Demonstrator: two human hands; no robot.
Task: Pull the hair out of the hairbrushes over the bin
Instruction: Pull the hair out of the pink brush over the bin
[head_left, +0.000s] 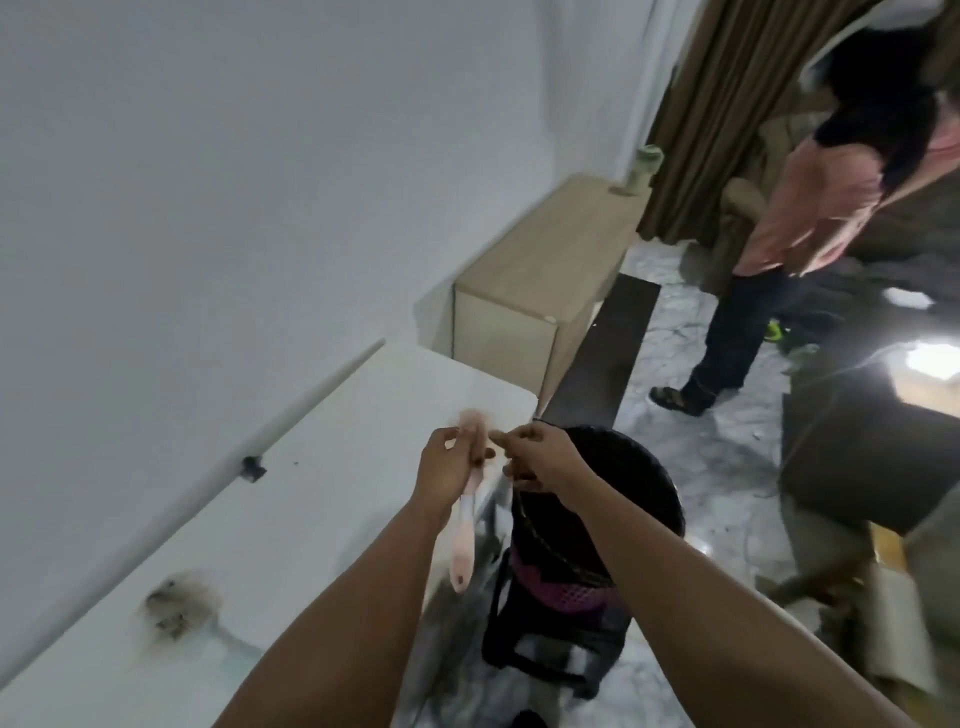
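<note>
My left hand (448, 462) grips a pink hairbrush (464, 540) just below its head, handle hanging down toward me. The brush head sits above my fingers, blurred. My right hand (535, 457) is right beside the head with fingers pinched together at the bristles; whether hair is between them is too blurred to tell. Both hands hover at the white table's (311, 493) right edge, next to the rim of a black mesh bin (649, 478) on the floor. A second brush (179, 613), clogged with dark hair, lies on the table at lower left.
A person in a pink top (810, 208) stands at the right on the marble floor. A beige cabinet (540, 291) stands against the wall beyond the table. A dark stool (550, 639) is under the bin area. Dark furniture (857, 457) sits at right.
</note>
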